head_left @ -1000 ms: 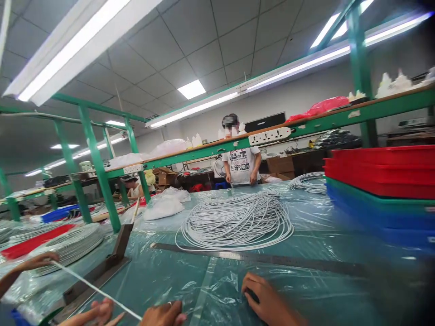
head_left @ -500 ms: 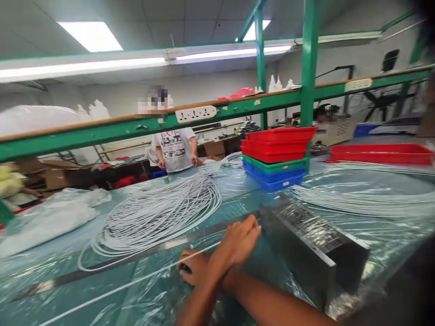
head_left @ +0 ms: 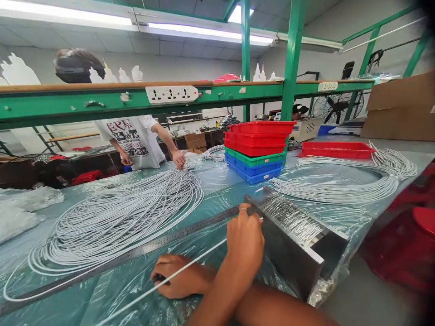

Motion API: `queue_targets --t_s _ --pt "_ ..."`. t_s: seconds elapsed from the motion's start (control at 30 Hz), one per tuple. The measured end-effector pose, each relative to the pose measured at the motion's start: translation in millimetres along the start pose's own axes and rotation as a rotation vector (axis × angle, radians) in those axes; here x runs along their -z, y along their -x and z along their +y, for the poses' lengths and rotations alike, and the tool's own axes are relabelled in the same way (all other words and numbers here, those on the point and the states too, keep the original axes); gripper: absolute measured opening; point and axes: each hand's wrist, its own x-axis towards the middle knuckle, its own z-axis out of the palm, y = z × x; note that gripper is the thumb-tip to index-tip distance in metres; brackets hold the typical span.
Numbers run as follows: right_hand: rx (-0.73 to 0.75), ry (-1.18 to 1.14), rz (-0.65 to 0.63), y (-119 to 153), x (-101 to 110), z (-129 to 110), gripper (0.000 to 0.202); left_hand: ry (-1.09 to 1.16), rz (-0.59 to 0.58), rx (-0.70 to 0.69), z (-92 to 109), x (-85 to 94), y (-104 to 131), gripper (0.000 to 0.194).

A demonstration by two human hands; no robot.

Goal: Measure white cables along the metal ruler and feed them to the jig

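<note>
My forearms cross, the left over the right. My left hand (head_left: 245,237) is closed around a white cable (head_left: 136,301) close to its end; the short tip sticks out past the fingers. The index finger, with a ring on it, touches the upper edge of a dark metal channel (head_left: 288,246) near the end of a steel ruler (head_left: 149,246). Lower left, my right hand (head_left: 181,276) has curled fingers, and the cable runs across it. Whether those fingers grip anything is hidden. Beyond the ruler lies a large loose coil of white cable (head_left: 125,217).
Stacked red, green and blue trays (head_left: 256,151) stand behind the channel. A second cable bundle (head_left: 333,192) and a red tray (head_left: 336,149) lie at right. Across the table a co-worker's hand (head_left: 178,159) touches the coil. A green shelf beam (head_left: 112,100) spans above.
The view has swung right and down. My left hand has turned upright, its index finger now against the channel's edge. The co-worker's arm has reached out to the coil.
</note>
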Motion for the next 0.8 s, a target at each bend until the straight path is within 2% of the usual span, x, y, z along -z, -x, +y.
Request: queue_targets --t_s 0.27,0.57,0.8 --pt "0.033 0.019 0.046 -3 -10 7 0.018 0.031 0.028 -0.013 7 -1.5 -4 0.015" --pt "0.011 0.043 0.063 0 -5 1 0.014 0.026 -0.026 -0.019 13 -7.0 0 0.019" --pt "0.006 0.004 0.054 2 3 -7 0.012 0.024 -0.056 -0.026 19 -1.0 3 0.024"
